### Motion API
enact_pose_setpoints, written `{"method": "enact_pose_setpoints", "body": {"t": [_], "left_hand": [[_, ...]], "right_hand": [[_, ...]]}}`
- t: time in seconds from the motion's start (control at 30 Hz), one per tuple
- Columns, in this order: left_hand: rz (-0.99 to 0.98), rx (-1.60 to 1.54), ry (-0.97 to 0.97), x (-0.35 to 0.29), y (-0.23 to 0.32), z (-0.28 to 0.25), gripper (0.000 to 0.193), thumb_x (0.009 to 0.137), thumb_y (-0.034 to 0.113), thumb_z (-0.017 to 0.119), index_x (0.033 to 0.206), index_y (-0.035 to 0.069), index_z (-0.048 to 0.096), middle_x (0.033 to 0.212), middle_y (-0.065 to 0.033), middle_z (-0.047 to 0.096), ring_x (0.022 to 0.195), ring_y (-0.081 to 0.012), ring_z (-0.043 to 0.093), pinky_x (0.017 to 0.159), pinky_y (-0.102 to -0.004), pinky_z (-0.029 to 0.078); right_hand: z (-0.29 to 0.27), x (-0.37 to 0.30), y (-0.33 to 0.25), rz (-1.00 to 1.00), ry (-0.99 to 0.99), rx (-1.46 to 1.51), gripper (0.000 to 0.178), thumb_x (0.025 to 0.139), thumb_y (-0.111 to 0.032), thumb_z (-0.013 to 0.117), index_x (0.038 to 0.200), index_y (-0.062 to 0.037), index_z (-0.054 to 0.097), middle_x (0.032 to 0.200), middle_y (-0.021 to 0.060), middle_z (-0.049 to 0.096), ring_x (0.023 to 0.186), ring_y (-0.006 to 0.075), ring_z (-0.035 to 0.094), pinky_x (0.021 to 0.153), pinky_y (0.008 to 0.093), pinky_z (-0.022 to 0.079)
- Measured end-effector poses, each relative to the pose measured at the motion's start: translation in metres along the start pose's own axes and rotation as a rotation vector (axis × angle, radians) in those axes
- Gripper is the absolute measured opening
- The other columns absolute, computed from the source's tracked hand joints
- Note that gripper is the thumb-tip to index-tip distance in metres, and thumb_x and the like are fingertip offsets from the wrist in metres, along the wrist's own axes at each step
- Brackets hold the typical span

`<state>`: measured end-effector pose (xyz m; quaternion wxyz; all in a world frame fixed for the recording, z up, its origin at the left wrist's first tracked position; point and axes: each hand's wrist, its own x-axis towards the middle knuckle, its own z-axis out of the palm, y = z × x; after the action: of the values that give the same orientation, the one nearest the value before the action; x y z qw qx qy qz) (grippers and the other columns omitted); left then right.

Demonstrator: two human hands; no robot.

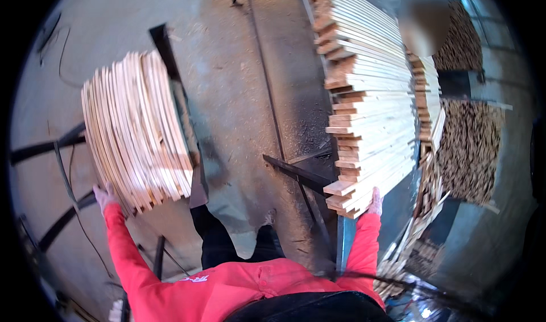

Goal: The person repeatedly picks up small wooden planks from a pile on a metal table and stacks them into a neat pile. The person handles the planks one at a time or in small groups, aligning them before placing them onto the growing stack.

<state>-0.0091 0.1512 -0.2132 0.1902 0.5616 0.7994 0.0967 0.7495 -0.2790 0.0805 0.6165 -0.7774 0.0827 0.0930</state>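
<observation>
To my left, a stack of pale wooden slats stands on edge, packed side by side on a dark metal stand. My left hand is at the near left corner of this stack, its fingers apart and not wrapped round any slat. On the right lies a long row of pale wooden boards with uneven ends, some sticking out toward the aisle. My right hand is against the near side of that row, beside the closest board, with a finger stretched out along it. The rest of its fingers are partly hidden.
Dark metal legs jut into the aisle below the right-hand row. Bundles of wood stand farther right, near loose strips. Another person is at the far right. Sawdust covers the concrete floor; a cable runs at left.
</observation>
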Motion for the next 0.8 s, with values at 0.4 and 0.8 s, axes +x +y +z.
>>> {"method": "enact_pose_setpoints", "body": {"t": [0.4,0.8], "left_hand": [[-0.016,-0.392,0.260,-0.284,0.022,-0.141,0.072,0.092,0.013,0.062,0.149,-0.001,0.021,0.147,-0.0209,0.034,0.133,-0.0311,0.040,0.110,-0.0363,0.033],[0.777,-0.848,-0.712,-0.590,0.279,-0.118,0.058,0.094,0.016,0.055,0.144,-0.003,0.033,0.132,-0.0184,0.049,0.101,-0.0214,0.057,0.088,-0.0345,0.047]], "right_hand": [[0.049,0.066,-0.015,-0.110,-0.334,0.050,0.099,0.073,-0.037,0.080,0.144,0.0055,0.026,0.131,0.0232,0.049,0.122,0.0301,0.050,0.104,0.0338,0.037],[-0.086,0.013,0.015,-0.648,-0.726,-0.368,0.059,0.087,-0.038,0.064,0.134,-0.0072,0.049,0.124,0.0191,0.059,0.108,0.0307,0.059,0.090,0.0394,0.048]]}}
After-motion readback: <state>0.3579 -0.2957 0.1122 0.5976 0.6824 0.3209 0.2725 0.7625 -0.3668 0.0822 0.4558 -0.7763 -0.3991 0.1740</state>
